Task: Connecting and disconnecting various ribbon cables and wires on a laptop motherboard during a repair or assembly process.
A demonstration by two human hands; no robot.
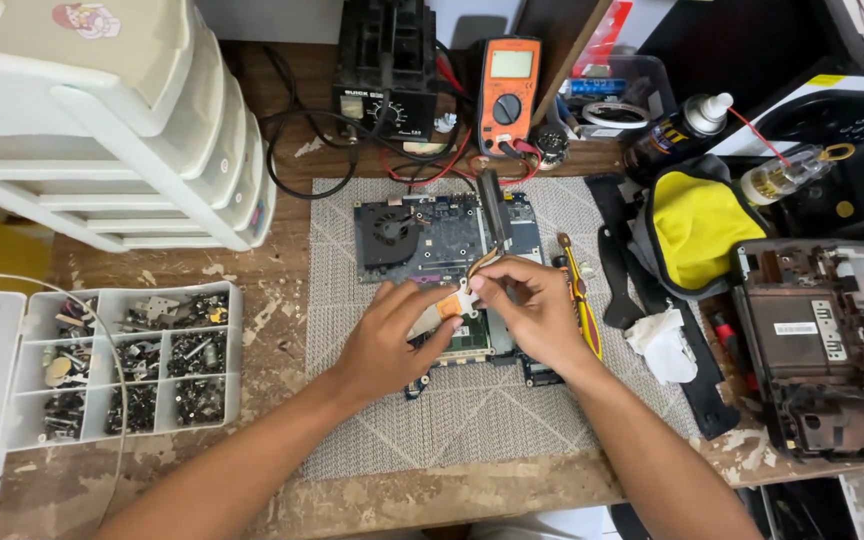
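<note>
A laptop motherboard (pixel 452 232) with a black fan (pixel 389 227) lies on a grey woven mat (pixel 472 410). A copper heat pipe (pixel 480 264) runs from its dark fin block (pixel 493 205) down to a copper plate (pixel 449 303) over the board. My left hand (pixel 389 340) rests on the board with its fingers at the left side of that plate. My right hand (pixel 532 305) pinches the heat pipe's lower end just above the plate. Both hands touch the same heatsink part.
A yellow-handled tool (pixel 580 295) lies right of my right hand. A compartment box of screws (pixel 132 360) sits at left, white stacked drawers (pixel 122 130) behind it. An orange multimeter (pixel 508 92), a soldering station (pixel 385 70), a spray can (pixel 680 128) and an opened laptop chassis (pixel 822 345) surround the mat.
</note>
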